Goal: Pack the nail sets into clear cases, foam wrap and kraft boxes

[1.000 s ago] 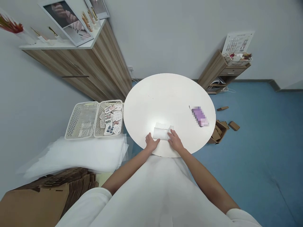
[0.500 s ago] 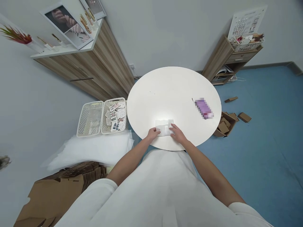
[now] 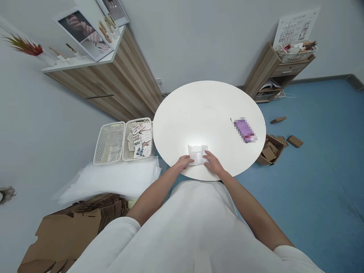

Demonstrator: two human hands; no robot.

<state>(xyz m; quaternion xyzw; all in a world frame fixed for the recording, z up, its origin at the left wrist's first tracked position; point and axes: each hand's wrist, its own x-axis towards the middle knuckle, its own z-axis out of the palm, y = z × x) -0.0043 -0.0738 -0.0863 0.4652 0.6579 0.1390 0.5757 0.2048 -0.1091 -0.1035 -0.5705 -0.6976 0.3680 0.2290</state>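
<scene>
A small piece of thin white wrapping sheet (image 3: 195,154), partly folded, lies near the front edge of the white oval table (image 3: 210,110). My left hand (image 3: 184,163) pinches its lower left edge, thumb laid over the top. At the right side, my right hand (image 3: 212,161) holds a folded-over flap of the sheet between thumb and fingers. The sheet's far edge stands slightly raised. Whatever may lie inside the folds is hidden.
A pixelated purple item (image 3: 244,129) lies on the table's right. Left of the table are a basket of printed cards (image 3: 140,140), a basket with clear plastic pieces (image 3: 109,144), stacked white sheets (image 3: 113,178) and flattened cardboard (image 3: 62,231). A carton (image 3: 269,151) stands right.
The sheet's left part has been drawn inward and its far edge lifted a little. My left hand has shifted slightly to the right, while my right hand stays nearly in place.
</scene>
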